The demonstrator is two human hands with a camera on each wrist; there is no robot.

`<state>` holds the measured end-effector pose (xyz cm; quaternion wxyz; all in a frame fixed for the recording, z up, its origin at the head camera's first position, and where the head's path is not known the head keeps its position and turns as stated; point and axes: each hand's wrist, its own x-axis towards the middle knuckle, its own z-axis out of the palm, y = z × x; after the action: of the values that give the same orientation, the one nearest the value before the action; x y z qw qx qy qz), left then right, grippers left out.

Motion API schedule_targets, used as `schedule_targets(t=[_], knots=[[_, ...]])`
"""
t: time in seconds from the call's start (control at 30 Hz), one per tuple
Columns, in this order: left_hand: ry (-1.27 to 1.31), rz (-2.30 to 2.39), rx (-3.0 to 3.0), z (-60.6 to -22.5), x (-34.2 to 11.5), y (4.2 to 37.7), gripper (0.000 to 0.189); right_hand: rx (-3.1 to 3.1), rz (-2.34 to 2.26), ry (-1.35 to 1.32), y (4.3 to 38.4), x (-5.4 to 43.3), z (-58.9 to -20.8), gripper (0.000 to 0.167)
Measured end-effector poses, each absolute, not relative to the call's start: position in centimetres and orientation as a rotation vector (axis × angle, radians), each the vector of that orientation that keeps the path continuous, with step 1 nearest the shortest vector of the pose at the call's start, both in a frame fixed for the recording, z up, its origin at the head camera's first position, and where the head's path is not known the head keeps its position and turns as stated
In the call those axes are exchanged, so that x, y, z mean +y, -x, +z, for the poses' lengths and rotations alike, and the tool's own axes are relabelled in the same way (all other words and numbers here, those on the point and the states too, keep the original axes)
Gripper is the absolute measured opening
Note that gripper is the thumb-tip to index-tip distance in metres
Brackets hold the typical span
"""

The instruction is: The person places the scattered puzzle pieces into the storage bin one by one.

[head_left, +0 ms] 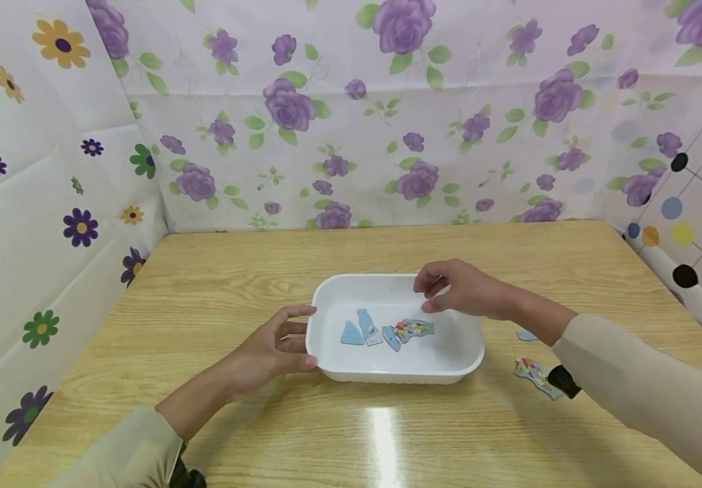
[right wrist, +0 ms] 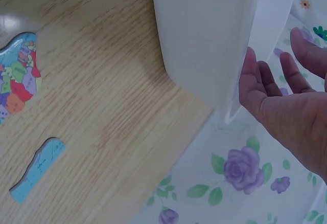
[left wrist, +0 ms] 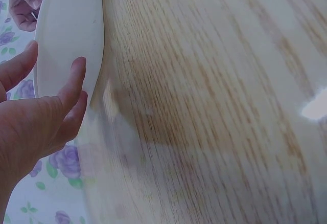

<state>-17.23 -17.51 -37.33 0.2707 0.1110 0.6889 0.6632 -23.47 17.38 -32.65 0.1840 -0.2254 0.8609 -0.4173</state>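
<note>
A white plastic tray [head_left: 399, 362] sits on the wooden table. Several map puzzle pieces lie inside it, among them a light-blue triangular piece [head_left: 351, 333], a long blue piece [head_left: 367, 324] and a multicoloured piece [head_left: 414, 329]. At the tray's left end, my left hand [head_left: 274, 346] touches the side with spread fingers; the left wrist view shows this hand [left wrist: 43, 106] beside the outer wall. My right hand [head_left: 469, 288] is over the tray's back right part, fingers loosely bent and thumb apart. Nothing shows between thumb and fingers of that hand [right wrist: 286, 96] in the right wrist view.
Right of the tray, another multicoloured map piece [head_left: 536, 377] and a small blue piece [head_left: 526, 335] lie on the table [head_left: 235, 291], partly covered by the right forearm in the head view. Flower-patterned sheets [head_left: 351, 135] hang behind and at the left.
</note>
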Motion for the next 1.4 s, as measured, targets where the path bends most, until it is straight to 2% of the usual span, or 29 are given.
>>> schedule_targets(t=[0.67,1.4], knots=[[-0.309,1.788,1.855,-37.2,-17.4,17.1,0.086,2.386,-1.245,0.659,24.1,21.3,-31.6,0.033],[-0.315,1.798,1.842,-37.3,-17.3,17.1,0.086,2.492,-1.212,0.712,23.7,24.9,-31.6,0.030]])
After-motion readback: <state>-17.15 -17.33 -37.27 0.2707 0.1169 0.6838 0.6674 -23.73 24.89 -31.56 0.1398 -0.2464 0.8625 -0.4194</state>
